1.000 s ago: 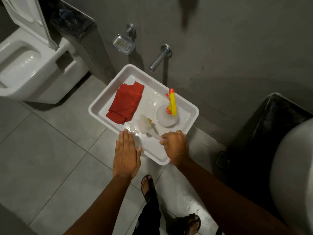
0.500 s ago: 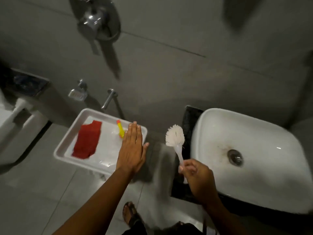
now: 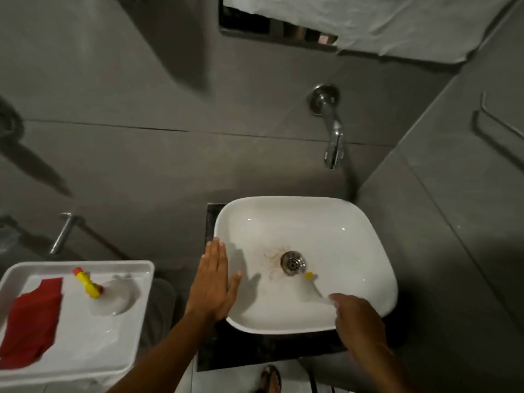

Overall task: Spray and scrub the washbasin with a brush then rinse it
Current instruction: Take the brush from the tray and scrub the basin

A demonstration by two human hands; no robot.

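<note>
A white washbasin [image 3: 365, 251] stands right of centre, with brown stains around its metal drain [image 3: 293, 262]. My right hand [image 3: 360, 321] is shut on a white brush [image 3: 307, 289], whose blurred head with a yellow spot lies in the basin just right of the drain. My left hand [image 3: 213, 282] hovers flat, fingers together, over the basin's left rim and holds nothing. A spray bottle [image 3: 97, 293] with a yellow and orange nozzle lies on a white tray [image 3: 85, 361] at the lower left.
A red cloth [image 3: 29, 321] lies on the tray's left part. A chrome wall tap [image 3: 333, 131] hangs above the basin. The basin sits on a dark counter [image 3: 255, 350]. Grey tiled walls close in behind and on the right. A sandalled foot [image 3: 270, 380] shows at the bottom.
My view swung right from the tray to the basin. My right hand carried the brush from the tray into the basin. My left hand moved from the tray to the basin's left rim.
</note>
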